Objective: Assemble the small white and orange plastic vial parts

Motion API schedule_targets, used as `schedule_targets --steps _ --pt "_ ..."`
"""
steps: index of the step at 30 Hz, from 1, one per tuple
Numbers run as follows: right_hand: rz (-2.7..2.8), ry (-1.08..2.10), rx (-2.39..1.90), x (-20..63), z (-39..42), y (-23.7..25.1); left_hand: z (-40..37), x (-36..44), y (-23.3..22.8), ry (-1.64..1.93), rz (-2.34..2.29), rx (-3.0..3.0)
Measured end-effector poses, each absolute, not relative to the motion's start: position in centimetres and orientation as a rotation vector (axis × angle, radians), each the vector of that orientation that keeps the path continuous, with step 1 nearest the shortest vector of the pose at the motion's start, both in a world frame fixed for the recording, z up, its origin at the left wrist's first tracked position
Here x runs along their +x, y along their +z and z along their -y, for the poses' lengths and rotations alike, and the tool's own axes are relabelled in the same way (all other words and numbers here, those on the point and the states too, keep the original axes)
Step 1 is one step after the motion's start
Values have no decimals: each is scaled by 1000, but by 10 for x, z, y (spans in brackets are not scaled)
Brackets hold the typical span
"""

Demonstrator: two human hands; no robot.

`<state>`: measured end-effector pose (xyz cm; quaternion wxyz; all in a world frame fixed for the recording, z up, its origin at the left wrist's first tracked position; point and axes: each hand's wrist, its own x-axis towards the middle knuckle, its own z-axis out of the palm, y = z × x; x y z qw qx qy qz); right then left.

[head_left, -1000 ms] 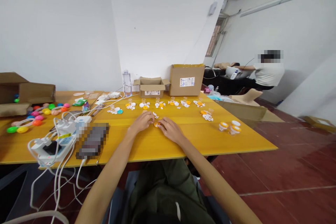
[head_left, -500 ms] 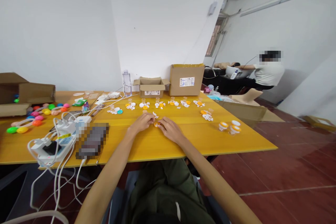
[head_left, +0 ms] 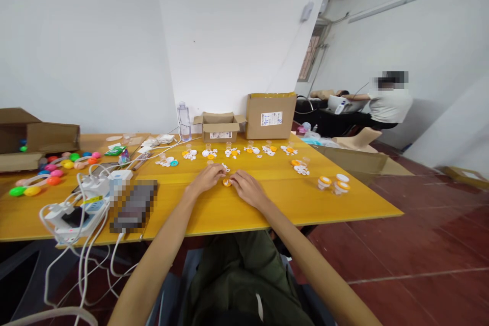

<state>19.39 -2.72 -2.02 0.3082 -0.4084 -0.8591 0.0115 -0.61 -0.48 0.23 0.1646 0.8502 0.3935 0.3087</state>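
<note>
1. Both hands meet over one small piece: my left hand [head_left: 205, 178] and right hand [head_left: 247, 189] pinch a small orange-and-white part [head_left: 227, 182] between their fingertips, fingers curled in close on it.
2. That part sits low on the yellow table [head_left: 290, 204], roughly mid-table, just in front of me; too small to tell its exact shape.
3. Just behind the hands I see a loose white piece [head_left: 226, 167], apart from the fingers.
4. Further back runs a row of small white and orange parts [head_left: 233, 152], spread left to right in little clusters.
5. To the right, well apart from my hands, stand three small capped pots [head_left: 333, 184], orange and white tops.
6. Behind the row: small open cardboard box [head_left: 220, 127], larger box [head_left: 270, 115], clear bottle [head_left: 184, 121].
7. On the left: chargers and white cables [head_left: 82, 198], coloured balls [head_left: 57, 168], another cardboard box [head_left: 34, 137].
8. Far right, another person [head_left: 385, 104] sits at a separate desk.
</note>
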Motion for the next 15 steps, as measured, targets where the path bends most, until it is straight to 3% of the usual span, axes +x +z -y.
schedule_targets --steps 15 --pt "2117 211 -1096 194 29 -18 2 8 5 1082 -1063 2126"
